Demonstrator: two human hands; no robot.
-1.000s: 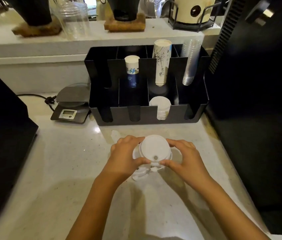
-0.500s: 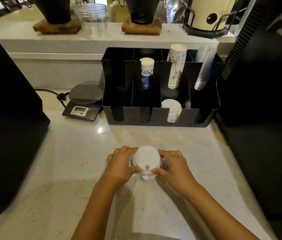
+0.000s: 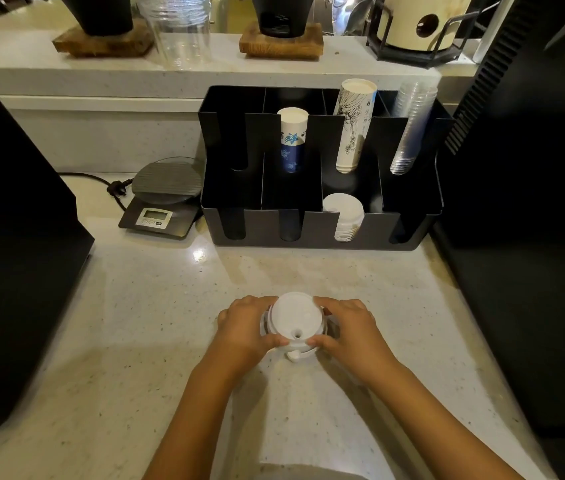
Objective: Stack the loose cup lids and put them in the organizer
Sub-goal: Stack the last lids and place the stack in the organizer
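A stack of white cup lids (image 3: 294,323) rests on the pale stone counter near its front, the top lid's sip hole facing me. My left hand (image 3: 246,329) grips the stack's left side and my right hand (image 3: 348,332) grips its right side. Behind it stands the black organizer (image 3: 409,233). Another stack of white lids (image 3: 343,213) leans in its front row, third slot from the left. The back row holds blue-printed paper cups (image 3: 292,140), tall white paper cups (image 3: 355,126) and clear plastic cups (image 3: 409,129).
A small digital scale (image 3: 165,199) with a cable sits left of the organizer. Large black machines flank the counter at the left (image 3: 14,254) and right (image 3: 530,237). A raised ledge behind carries a clear cup (image 3: 180,29), wooden bases and a cream container.
The loose lids under the stack have been squeezed into line between my hands. The camera view has shifted, so hands and stack sit lower in the frame.
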